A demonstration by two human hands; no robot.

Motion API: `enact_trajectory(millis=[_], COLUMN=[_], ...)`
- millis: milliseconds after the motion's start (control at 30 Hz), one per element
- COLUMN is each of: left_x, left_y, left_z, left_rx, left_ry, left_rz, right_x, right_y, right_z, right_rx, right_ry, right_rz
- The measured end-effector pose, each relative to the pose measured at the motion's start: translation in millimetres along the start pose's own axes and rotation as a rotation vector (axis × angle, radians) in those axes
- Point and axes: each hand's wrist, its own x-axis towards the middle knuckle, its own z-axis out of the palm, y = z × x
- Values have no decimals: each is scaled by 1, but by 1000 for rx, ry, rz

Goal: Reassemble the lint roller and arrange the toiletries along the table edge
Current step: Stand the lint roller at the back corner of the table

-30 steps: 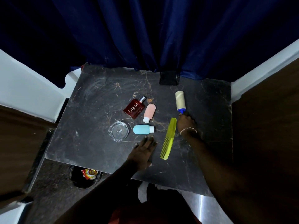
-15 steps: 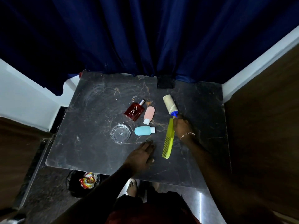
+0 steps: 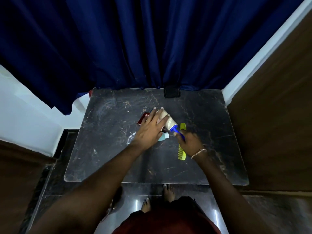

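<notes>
Dark marble table (image 3: 211,132) stands before a blue curtain (image 3: 152,48), with white walls either side. The roller (image 3: 169,122) is near the table's middle, tilted, its pale roll pointing away to the left and its blue handle (image 3: 176,131) toward the person. The right hand (image 3: 190,142) grips that handle, fingers curled round it; a bracelet (image 3: 199,151) sits on its wrist. The left hand (image 3: 148,130) lies over the roll's left side with fingers straight and slightly spread, tips reaching the roll's far end. Its thumb is hidden, so whether it clasps the roll underneath I cannot tell. The roller seems held just above the table rather than resting on it, though the dim view leaves this unsure.

A yellow-green comb (image 3: 182,153) lies flat, partly under the right hand. A teal bottle (image 3: 164,137) shows between the hands, below the roller. A red bottle (image 3: 143,118) peeks out left of the left hand's fingers, and a glass dish (image 3: 130,140) shows beside that wrist. A black clip (image 3: 171,92) sits at the far edge.
</notes>
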Motion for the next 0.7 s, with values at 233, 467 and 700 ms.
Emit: enact_trajectory(millis=[233, 467, 700], left_x=[7, 28, 80], left_y=[-10, 16, 40], left_z=[-23, -29, -23], left_rx=[-110, -625, -689], left_ry=[-12, -61, -154], left_rz=[86, -57, -128], right_x=[-27, -7, 45], right_y=[-40, -51, -37], right_z=[-48, -95, -114], right_rx=[211, 562, 480], right_ry=[51, 294, 296], right_rz=[-64, 59, 62])
